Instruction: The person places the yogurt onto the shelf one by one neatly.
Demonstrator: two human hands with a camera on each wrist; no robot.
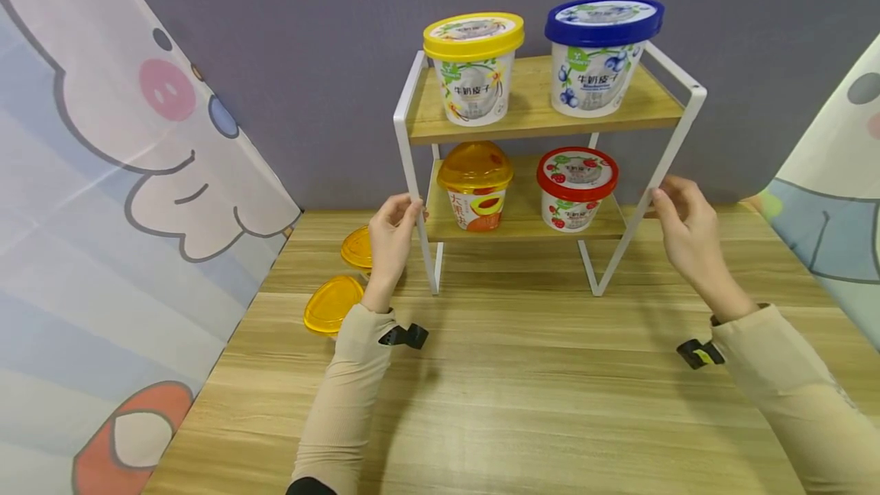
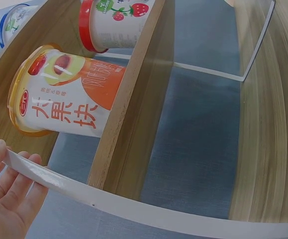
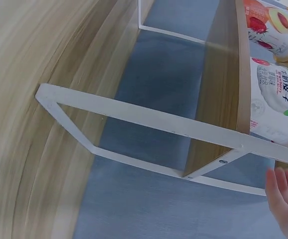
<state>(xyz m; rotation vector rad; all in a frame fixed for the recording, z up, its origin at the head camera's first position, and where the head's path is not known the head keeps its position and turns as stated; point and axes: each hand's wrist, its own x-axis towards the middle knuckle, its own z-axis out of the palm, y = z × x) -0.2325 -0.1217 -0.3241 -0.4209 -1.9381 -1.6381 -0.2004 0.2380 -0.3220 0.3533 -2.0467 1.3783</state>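
A two-tier rack (image 1: 543, 132) with wooden boards and a white metal frame stands on the table. My left hand (image 1: 395, 231) holds its left front post, thumb in front and fingers behind, as the left wrist view (image 2: 12, 199) shows. At the right front post, my right hand (image 1: 687, 228) grips with thumb and fingertips; its thumb is out of the right wrist view. On the upper board are a yellow-lidded tub (image 1: 477, 90) and a blue-lidded tub (image 1: 594, 79). The lower board holds an orange-lidded fruit cup (image 1: 474, 208) and a red-lidded tub (image 1: 571, 208).
Two orange-lidded cups (image 1: 333, 304) stand on the table left of the rack, partly behind my left hand and forearm. Behind the rack rises a grey wall (image 1: 309, 59). Cartoon-printed cloths hang at the left (image 1: 103, 250) and right (image 1: 839, 197).
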